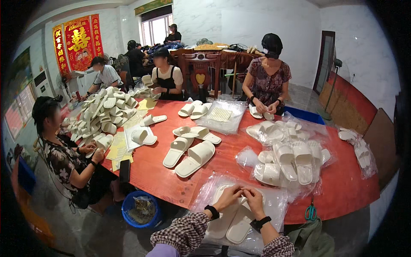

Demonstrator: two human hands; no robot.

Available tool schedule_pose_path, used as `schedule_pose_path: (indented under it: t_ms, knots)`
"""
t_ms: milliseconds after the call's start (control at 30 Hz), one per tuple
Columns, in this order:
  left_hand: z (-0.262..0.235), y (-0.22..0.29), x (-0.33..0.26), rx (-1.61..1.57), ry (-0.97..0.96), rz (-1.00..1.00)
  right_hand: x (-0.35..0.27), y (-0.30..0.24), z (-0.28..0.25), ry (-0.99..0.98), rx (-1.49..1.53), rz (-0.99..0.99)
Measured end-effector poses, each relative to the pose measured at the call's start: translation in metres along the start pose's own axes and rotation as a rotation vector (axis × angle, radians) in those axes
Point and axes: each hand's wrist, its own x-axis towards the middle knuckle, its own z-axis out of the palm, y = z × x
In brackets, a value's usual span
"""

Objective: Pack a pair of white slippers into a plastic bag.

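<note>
Both of my hands meet above a pair of cream slippers (239, 227) lying on clear plastic bags (274, 205) at the table's front edge. My left hand (230, 197) and my right hand (254, 200) are closed, thumbs and fingertips pinched together. Whatever may be between the fingers is too small to make out. The slippers' toe ends are partly covered by my hands. Just beyond lie two loose pairs of cream slippers, the nearer one (195, 159) and the farther one (198, 133). To the right is a heap of bagged slippers (295, 160).
A large slipper pile (109, 109) covers the red table's left end, near yellow sheets (117, 152) and a black phone (124, 171). Green-handled scissors (311, 212) hang at the front edge. A blue bin (140, 210) stands on the floor. Several people work around the table.
</note>
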Motion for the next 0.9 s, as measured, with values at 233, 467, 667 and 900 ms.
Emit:
schedule_pose_path:
  t_ms: [233, 467, 667, 900]
  knots:
    - [-0.001, -0.032, 0.009, -0.25, 0.15, -0.084, 0.005, -0.004, 0.009, 0.175, 0.055, -0.044]
    - [-0.006, -0.006, 0.01, -0.232, 0.104, -0.235, 0.009, -0.002, 0.008, 0.195, 0.173, 0.055]
    - [-0.006, -0.016, 0.005, -0.211, 0.089, -0.134, 0.005, -0.008, 0.011, 0.171, 0.17, 0.069]
    - [-0.003, -0.016, 0.001, -0.147, 0.075, -0.101, 0.004, -0.001, 0.0, 0.135, 0.072, 0.131]
